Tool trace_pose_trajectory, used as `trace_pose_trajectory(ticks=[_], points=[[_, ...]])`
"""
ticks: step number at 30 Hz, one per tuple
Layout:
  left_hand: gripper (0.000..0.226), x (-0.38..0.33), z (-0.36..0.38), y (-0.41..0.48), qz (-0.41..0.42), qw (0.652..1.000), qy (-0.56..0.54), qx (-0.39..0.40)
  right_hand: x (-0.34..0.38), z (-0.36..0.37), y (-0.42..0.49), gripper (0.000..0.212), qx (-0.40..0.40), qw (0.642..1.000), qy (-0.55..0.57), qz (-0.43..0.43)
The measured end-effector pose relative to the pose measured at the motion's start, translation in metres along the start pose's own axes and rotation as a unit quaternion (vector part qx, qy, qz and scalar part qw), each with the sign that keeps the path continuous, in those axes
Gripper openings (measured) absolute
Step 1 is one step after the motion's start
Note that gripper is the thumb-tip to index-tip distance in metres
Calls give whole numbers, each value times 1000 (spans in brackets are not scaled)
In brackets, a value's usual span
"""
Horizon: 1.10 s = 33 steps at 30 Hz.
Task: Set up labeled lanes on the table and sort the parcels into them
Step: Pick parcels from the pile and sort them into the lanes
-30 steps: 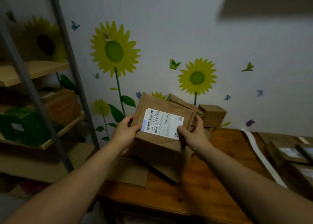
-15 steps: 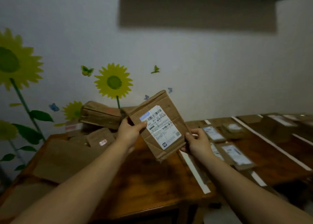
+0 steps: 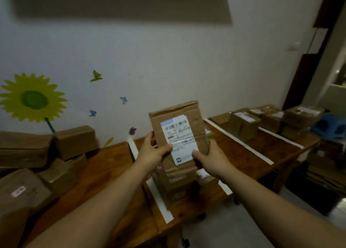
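Parcel, brown card, upright above lane edged by tape strip.
Left hand and right hand grasp its side edges; label faces the wearer, likely for reading before sorting.

The room is dim and the whole view soft. A broad dark shadow lies along the top of the wall. Brighter light comes from the doorway. The label on the parcel is smeared and unreadable. Boxes at the left end of the table sink into gloom. The door frame leans, bent by the lens.
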<state>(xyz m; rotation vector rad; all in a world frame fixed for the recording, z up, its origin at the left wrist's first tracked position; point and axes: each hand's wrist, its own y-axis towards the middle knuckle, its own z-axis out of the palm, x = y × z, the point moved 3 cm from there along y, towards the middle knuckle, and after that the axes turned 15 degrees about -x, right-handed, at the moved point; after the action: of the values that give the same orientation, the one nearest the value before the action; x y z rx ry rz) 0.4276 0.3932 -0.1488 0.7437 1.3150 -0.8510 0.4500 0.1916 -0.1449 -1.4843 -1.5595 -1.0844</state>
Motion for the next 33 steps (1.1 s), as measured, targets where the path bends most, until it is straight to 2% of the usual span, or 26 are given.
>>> trace_pose_trajectory(ticks=[4, 8, 12, 15, 18, 20, 24, 27, 30, 33], points=[[83, 14, 50, 41, 6, 997, 34, 64, -17, -22, 47, 63, -37, 998, 27, -31], [69, 32, 104, 79, -22, 993, 11, 111, -33, -46, 100, 57, -70, 996, 37, -35], [69, 43, 163, 108, -31, 989, -11, 147, -52, -77, 148, 58, -95, 995, 11, -26], [70, 54, 198, 125, -37, 987, 18, 155, -72, -92, 176, 59, -95, 995, 0, -13], [61, 72, 233, 140, -36, 986, 61, 153, -90, -107, 207, 73, -85, 996, -9, -10], [53, 82, 257, 146, -52, 985, 86, 142, -100, -119, 228, 90, -68, 995, -31, -58], [50, 102, 303, 160, -86, 983, 124, 105, -141, -141, 275, 117, 75, 977, -153, -129], [53, 118, 337, 166, -128, 978, 146, 73, -178, -156, 312, 106, 158, 938, -265, -155], [53, 135, 359, 167, -166, 971, 169, 41, -203, -164, 336, 88, 176, 922, -294, -177], [51, 147, 371, 168, -195, 962, 189, 22, -219, -168, 356, 64, 172, 921, -286, -200]])
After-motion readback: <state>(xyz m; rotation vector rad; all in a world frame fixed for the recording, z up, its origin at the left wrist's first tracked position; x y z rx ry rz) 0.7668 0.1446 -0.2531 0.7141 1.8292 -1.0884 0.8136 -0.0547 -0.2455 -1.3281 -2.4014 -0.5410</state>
